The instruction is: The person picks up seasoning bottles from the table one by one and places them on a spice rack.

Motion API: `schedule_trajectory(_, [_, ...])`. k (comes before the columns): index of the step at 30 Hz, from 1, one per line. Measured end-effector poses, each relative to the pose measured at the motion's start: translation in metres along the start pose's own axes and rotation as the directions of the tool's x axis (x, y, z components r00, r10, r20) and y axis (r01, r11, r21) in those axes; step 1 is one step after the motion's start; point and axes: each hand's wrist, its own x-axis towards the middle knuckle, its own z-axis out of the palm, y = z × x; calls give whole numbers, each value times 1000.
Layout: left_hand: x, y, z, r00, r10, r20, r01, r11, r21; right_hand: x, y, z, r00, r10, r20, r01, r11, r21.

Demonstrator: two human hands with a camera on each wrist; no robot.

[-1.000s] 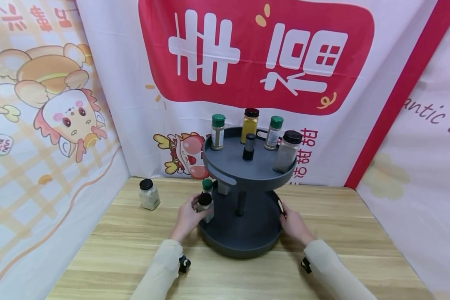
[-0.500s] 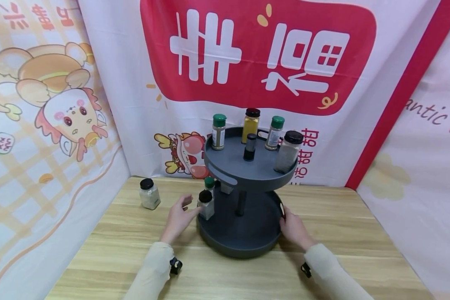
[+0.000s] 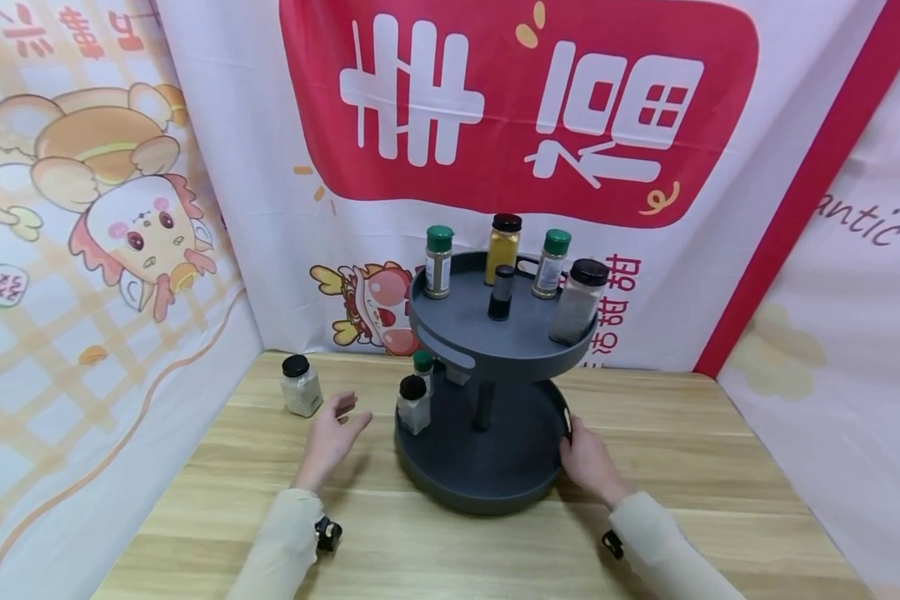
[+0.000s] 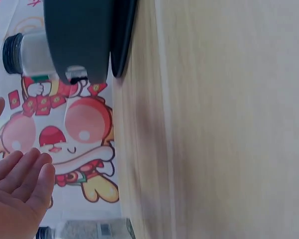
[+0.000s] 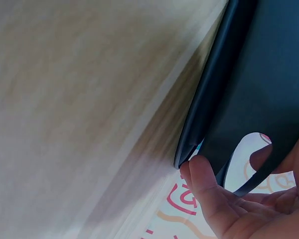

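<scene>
My left hand [image 3: 330, 437] is empty above the table, fingers spread and slightly bent, between a loose spice jar [image 3: 302, 392] and a dark grey two-tier rack [image 3: 487, 471]. That black-lidded jar shows partly at the bottom of the left wrist view. My right hand [image 3: 594, 465] grips the rack's lower tier at its right-side handle slot; in the right wrist view, the fingers [image 5: 203, 172] lie against the wall and a digit shows through the slot. On the lower tier's left stand a black-lidded jar [image 3: 414, 410], a green-capped bottle [image 3: 423, 371] and another partly hidden container.
The upper tier [image 3: 472, 321] carries two green-capped bottles [image 3: 438, 265], a yellow-filled jar [image 3: 502, 252], a large black-lidded jar [image 3: 579, 304] and a small dark container [image 3: 500, 293]. Printed cloths [image 3: 247, 167] enclose the wooden table [image 3: 690, 467] at back and sides.
My left hand has let go of the black-lidded jar on the lower tier and moved left toward the loose jar. The right hand keeps its grip on the rack.
</scene>
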Motion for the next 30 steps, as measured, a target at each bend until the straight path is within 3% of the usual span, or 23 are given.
schedule_trajectory(11, [-5, -10, -28, 998, -22, -52, 24, 999, 45, -6, -6, -4, 1000, 17, 8, -17, 1000, 2])
schedule_trajectory(19, [-7, -16, -45, 995, -55, -84, 62, 995, 80, -6, -4, -10, 989, 109, 98, -120, 986, 112])
schedule_trajectory(30, [-3, -21, -65, 969, -104, -222, 151, 967, 207, 7, 11, -11, 997, 57, 59, -62, 995, 82])
